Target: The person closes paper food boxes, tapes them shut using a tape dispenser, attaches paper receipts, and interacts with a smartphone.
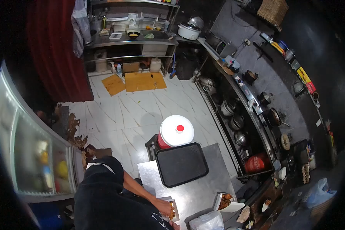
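My left hand point(164, 207) reaches over a small open takeaway box point(176, 208) with orange-brown food inside, near the edge of the steel table point(148, 173). Its fingers are bent together at the food; what they grip, if anything, is hidden. Only a small part of my right hand point(174, 225) shows just below the box, its fingers hidden by my dark shirt. Farther right, another open white box point(230, 207) holds browned pieces of food. A white plastic bag point(206, 222) lies at the bottom edge of the view.
A black tray point(182, 165) lies on the table, beside a red drum with a white lid point(176, 130). Along the right runs a stove counter with burners point(249, 94) and pots below. A glass-doored fridge point(34, 153) stands left, a steel shelf unit point(115, 41) at the back.
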A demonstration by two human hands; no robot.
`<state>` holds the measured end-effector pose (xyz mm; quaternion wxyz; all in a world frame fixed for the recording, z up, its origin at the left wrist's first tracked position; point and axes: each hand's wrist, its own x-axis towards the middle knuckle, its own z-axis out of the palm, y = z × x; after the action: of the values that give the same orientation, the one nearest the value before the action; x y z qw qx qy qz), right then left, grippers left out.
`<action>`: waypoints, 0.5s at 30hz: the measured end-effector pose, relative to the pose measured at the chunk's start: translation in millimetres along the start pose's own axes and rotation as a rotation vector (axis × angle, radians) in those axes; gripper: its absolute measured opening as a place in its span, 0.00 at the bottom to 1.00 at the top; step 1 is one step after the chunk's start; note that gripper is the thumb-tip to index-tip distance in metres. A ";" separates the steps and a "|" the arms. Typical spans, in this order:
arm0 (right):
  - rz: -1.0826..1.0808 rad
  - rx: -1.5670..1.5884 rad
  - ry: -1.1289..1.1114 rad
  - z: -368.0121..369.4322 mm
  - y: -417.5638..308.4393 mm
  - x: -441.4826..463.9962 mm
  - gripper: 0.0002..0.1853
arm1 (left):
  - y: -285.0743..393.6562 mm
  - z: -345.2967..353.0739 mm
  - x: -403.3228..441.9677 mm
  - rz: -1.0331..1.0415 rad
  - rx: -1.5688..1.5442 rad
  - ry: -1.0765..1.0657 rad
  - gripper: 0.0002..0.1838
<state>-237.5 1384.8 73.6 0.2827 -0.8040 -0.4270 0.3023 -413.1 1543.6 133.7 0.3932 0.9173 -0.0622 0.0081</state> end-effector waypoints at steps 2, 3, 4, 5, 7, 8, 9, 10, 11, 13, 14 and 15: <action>-0.011 -0.011 0.004 1.0 -0.1 1.9 0.19 | -20.6 22.6 1.0 0.057 -0.110 0.154 0.14; -0.018 -0.015 0.008 1.8 0.5 2.3 0.19 | -25.2 22.5 -1.1 0.087 -0.162 0.232 0.14; -0.025 -0.019 0.011 1.4 0.9 3.8 0.19 | -31.6 21.2 -4.5 0.038 -0.132 0.212 0.14; -0.032 -0.023 0.017 1.2 2.0 2.9 0.18 | -39.0 19.5 -8.6 -0.011 -0.105 0.194 0.13; -0.048 -0.030 0.022 0.1 2.9 2.6 0.18 | -44.6 16.2 -12.9 -0.073 -0.074 0.182 0.13; -0.053 -0.032 0.031 0.1 5.0 1.5 0.18 | -45.3 17.0 -13.8 -0.082 -0.073 0.184 0.13; -0.057 -0.033 0.043 -0.1 7.8 -0.8 0.18 | -46.3 18.5 -14.9 -0.089 -0.074 0.180 0.13; -0.058 -0.037 0.054 -0.9 13.5 -4.3 0.18 | -47.6 20.9 -15.9 -0.102 -0.114 0.240 0.12; -0.060 -0.037 0.070 -2.4 18.5 -8.2 0.17 | -50.7 26.3 -17.4 -0.116 -0.158 0.291 0.12; -0.066 -0.032 0.131 -6.8 31.3 -23.1 0.17 | -50.0 38.7 -22.6 -0.266 -0.356 0.324 0.14; -0.071 -0.027 0.177 -14.3 41.0 -29.1 0.17 | -46.3 50.1 -23.9 -0.330 -0.409 0.475 0.17; -0.065 -0.021 0.234 -19.3 49.9 -42.2 0.17 | -65.2 82.8 -19.3 -0.428 -0.378 0.538 0.20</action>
<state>-216.8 1321.1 61.0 0.3319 -0.8224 -0.4200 0.1927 -427.2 1530.4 28.4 0.5504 0.7859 0.2357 0.1545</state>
